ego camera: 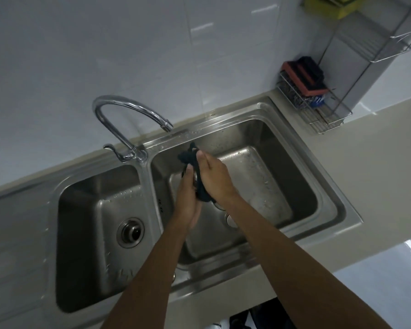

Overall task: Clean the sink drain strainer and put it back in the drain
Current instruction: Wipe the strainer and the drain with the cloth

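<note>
Strainer [195, 178] cupped in left hand [188, 198], right hand [214, 176] fingers [205, 162] gripping cloth [188, 156] round it, drain [230, 220] just beneath right wrist.

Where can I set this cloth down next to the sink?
Bare: the beige counter right of the right basin, in front of the wire rack, and the steel ledge left of the left basin. Crowded: the rack's corner, and the right basin, where left hand and right hand hold the cloth.

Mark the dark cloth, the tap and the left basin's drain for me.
dark cloth [187, 156]: head view, bunched upper end.
tap [167, 125]: head view, spout end.
left basin's drain [131, 233]: head view, middle of the fitting.
</note>
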Motion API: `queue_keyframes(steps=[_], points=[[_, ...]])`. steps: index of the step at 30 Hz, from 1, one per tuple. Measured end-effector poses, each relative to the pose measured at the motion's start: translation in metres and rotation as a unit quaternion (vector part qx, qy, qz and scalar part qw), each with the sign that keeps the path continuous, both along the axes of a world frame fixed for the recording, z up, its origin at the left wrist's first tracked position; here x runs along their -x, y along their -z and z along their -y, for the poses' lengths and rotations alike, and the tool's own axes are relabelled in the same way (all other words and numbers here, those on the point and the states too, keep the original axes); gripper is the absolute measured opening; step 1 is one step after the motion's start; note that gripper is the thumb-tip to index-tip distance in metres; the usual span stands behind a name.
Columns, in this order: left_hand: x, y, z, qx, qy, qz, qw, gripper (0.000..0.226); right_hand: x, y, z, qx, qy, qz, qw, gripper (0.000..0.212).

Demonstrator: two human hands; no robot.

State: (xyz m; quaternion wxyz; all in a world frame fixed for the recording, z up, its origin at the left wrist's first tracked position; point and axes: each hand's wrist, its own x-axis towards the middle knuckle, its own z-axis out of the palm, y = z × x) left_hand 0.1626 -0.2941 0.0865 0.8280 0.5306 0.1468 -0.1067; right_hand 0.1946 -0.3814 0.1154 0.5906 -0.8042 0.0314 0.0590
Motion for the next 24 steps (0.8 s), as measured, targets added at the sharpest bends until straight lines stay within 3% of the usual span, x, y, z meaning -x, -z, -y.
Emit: queue_keyframes(steps=[2,3,5,7,10,13,15,17,18,20,21,23,24], points=[[-0.003,-0.004,-0.008,0.007,-0.041,-0.040,0.998,0.054,0.002,0.005,-0.002,-0.035,0.033,-0.081,0.996,0.044],[-0.008,-0.006,-0.011,-0.002,-0.075,-0.072,0.995,0.057,0.011,0.009,-0.004,-0.024,0.046,-0.080,0.995,0.042],[-0.023,-0.011,-0.013,-0.032,-0.125,-0.122,0.984,0.056,0.042,0.015,-0.016,-0.008,0.062,-0.006,0.998,0.041],[-0.038,-0.021,-0.013,-0.038,-0.110,-0.135,0.984,0.059,0.061,0.022,-0.026,-0.024,0.066,0.066,0.995,0.048],[-0.046,-0.032,-0.009,-0.026,-0.070,-0.120,0.990,0.062,0.056,0.021,-0.028,-0.030,0.090,0.087,0.992,0.052],[-0.034,-0.019,-0.014,-0.023,-0.047,-0.066,0.996,0.046,0.050,0.009,-0.036,0.049,0.057,0.180,0.981,0.048],[-0.021,-0.010,-0.019,0.000,-0.051,-0.076,0.996,0.040,0.034,0.003,-0.036,0.072,0.036,0.192,0.978,0.044],[-0.016,-0.009,-0.022,-0.055,-0.033,-0.080,0.995,0.031,0.012,-0.001,-0.025,0.029,0.059,0.095,0.993,0.038],[-0.014,-0.010,-0.023,-0.108,-0.021,-0.077,0.991,0.028,0.002,-0.001,-0.014,-0.044,0.068,0.005,0.997,0.037],[-0.014,-0.012,-0.025,-0.177,0.006,-0.031,0.984,0.027,-0.006,0.004,-0.002,-0.252,0.066,-0.138,0.956,0.039],[-0.014,-0.014,-0.028,-0.200,0.029,0.008,0.979,0.036,-0.003,0.007,-0.002,-0.313,0.080,-0.191,0.927,0.038],[-0.015,-0.017,-0.034,-0.253,0.050,0.075,0.963,0.060,0.002,0.008,-0.008,-0.359,0.132,-0.268,0.884,0.029],[-0.014,-0.015,-0.037,-0.308,0.053,0.105,0.944,0.070,0.004,0.015,-0.007,-0.341,0.213,-0.275,0.874,0.022]])
